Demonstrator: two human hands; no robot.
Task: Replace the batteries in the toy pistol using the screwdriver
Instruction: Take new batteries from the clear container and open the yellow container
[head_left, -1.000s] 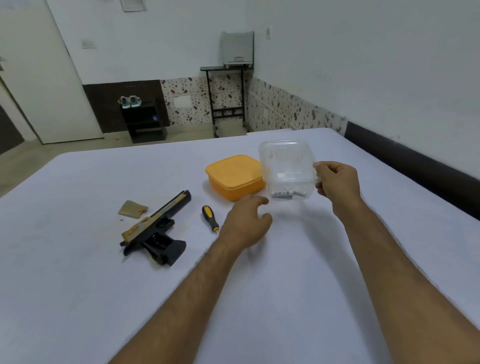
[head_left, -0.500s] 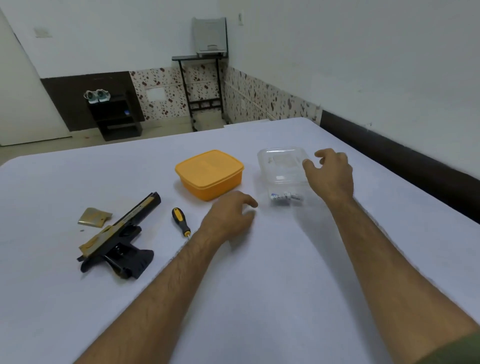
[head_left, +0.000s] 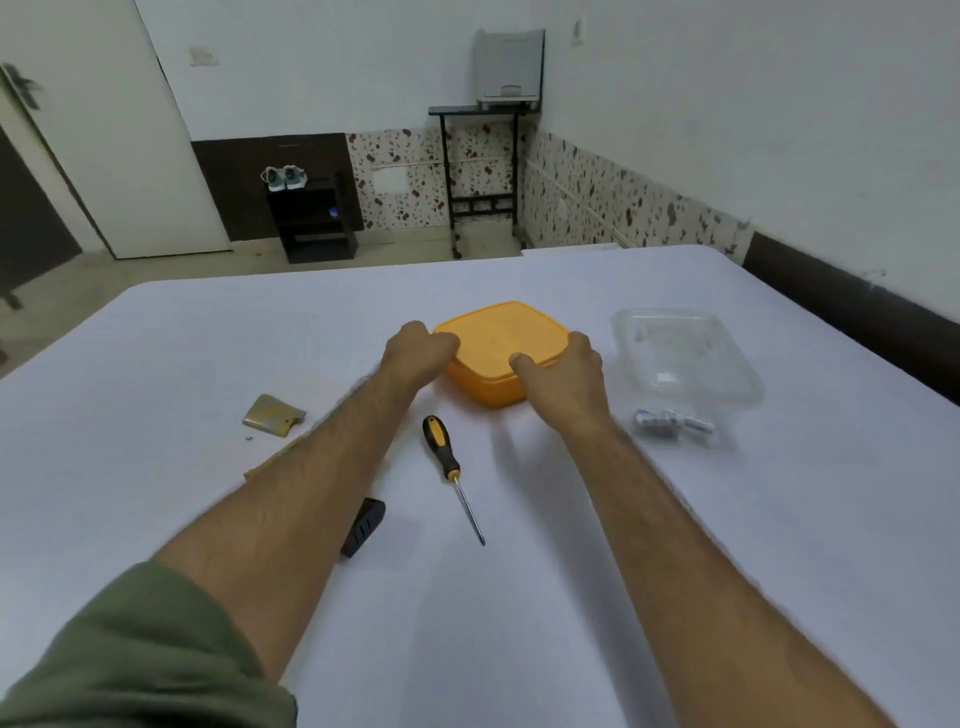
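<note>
An orange lidded box (head_left: 498, 338) sits in the middle of the white table. My left hand (head_left: 418, 349) grips its left edge and my right hand (head_left: 563, 370) grips its right front corner, thumb on the lid. The yellow-and-black screwdriver (head_left: 451, 474) lies just in front of the box, tip pointing toward me. The toy pistol is mostly hidden under my left forearm; only its black grip (head_left: 363, 526) and a strip of gold slide show. Its gold battery cover (head_left: 272, 415) lies to the left. A clear plastic tub (head_left: 685, 364) with batteries (head_left: 670, 420) stands at the right.
The white table (head_left: 519, 623) ends at a dark skirting along the right wall. Beyond the far edge are a door, a black shoe rack with shoes (head_left: 311, 218) and a black stand (head_left: 483, 171).
My right hand has let go of the clear tub, which now rests on the table. Both hands have moved onto the orange box. The view has swung left.
</note>
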